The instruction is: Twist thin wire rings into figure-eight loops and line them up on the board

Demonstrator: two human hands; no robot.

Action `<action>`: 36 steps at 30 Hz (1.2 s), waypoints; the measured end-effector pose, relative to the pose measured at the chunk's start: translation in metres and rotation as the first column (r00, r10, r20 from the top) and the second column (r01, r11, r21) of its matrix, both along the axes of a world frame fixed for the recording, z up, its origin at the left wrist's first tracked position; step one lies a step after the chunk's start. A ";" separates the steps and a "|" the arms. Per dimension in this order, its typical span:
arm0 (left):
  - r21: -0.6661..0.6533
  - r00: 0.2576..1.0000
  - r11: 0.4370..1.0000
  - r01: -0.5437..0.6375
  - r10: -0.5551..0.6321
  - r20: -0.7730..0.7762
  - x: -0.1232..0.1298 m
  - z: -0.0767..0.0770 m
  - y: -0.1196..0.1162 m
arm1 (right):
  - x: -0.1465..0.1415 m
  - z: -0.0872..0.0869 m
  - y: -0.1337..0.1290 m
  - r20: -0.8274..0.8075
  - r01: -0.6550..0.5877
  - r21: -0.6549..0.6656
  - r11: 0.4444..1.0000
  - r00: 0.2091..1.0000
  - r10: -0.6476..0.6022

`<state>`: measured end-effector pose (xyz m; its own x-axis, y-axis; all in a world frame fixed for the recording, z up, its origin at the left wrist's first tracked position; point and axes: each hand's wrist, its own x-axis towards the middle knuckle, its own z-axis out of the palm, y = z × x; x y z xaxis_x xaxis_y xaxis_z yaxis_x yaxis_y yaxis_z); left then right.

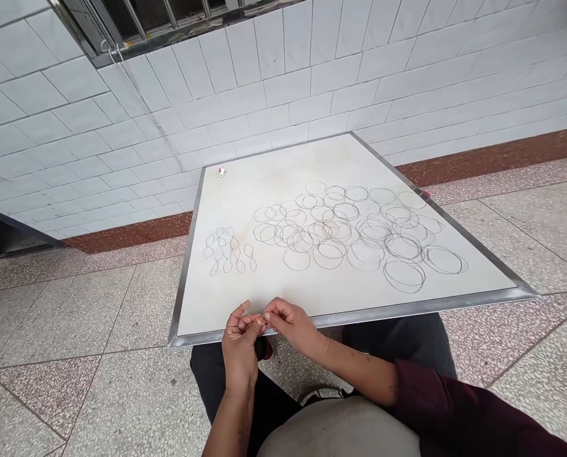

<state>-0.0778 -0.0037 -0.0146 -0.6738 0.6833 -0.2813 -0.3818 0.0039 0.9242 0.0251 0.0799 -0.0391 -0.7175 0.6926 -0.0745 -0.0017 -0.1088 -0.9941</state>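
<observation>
At the near edge of the white table (283, 158) my two hands meet, their fingertips almost touching. My left hand (241, 330) pinches a thin wire loop (246, 309), part of which curves up past the index finger. From the right, my right hand (287, 320) pinches the same wire with thumb and index finger. How the wire runs between the fingertips is too small to make out. Beyond my left hand lie several small figure-eight wire pieces (240, 266). Ahead and to the right, many round wire rings (329, 254) overlap on the tabletop.
A small white and red object (222, 172) sits at the table's far left corner. Metal trim (359, 317) borders the table. Behind stands a white tiled wall (287, 82) with a barred window (169, 19) and a hanging cord (140, 95). Speckled floor (145, 317) surrounds the table.
</observation>
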 end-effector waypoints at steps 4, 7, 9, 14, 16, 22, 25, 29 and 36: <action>-0.140 0.978 0.990 0.031 -0.060 -0.202 -0.027 0.000 0.001 | 0.003 -0.001 0.004 0.109 -0.046 0.117 0.992 0.993 0.033; -0.201 0.960 0.980 -0.005 -0.052 -0.277 -0.071 0.007 0.005 | 0.011 0.002 0.017 0.145 0.018 0.299 0.954 0.987 -0.064; -0.255 0.941 0.967 -0.026 -0.062 -0.332 -0.106 0.012 0.010 | 0.018 0.002 0.029 0.155 0.058 0.403 0.914 0.979 -0.131; -0.423 0.876 0.906 -0.015 -0.193 -0.443 -0.181 0.019 0.034 | 0.027 -0.015 0.044 0.198 0.078 0.531 0.844 0.957 -0.213; -0.484 0.834 0.875 -0.005 -0.264 -0.485 -0.200 0.019 0.045 | 0.028 -0.022 0.044 0.192 0.071 0.574 0.816 0.957 -0.218; -0.624 0.668 0.781 0.012 -0.471 -0.576 -0.235 0.022 0.065 | 0.028 -0.022 0.042 0.193 0.075 0.576 0.814 0.955 -0.224; -0.663 0.579 0.748 0.024 -0.551 -0.600 -0.245 0.024 0.068 | 0.028 -0.019 0.043 0.203 0.074 0.557 0.827 0.954 -0.222; -0.692 0.471 0.721 0.036 -0.623 -0.624 -0.249 0.026 0.072 | 0.028 -0.020 0.043 0.221 0.062 0.535 0.842 0.952 -0.211; -0.681 0.384 0.732 0.014 -0.633 -0.672 -0.244 0.022 0.071 | 0.028 -0.021 0.043 0.242 0.034 0.540 0.841 0.951 -0.193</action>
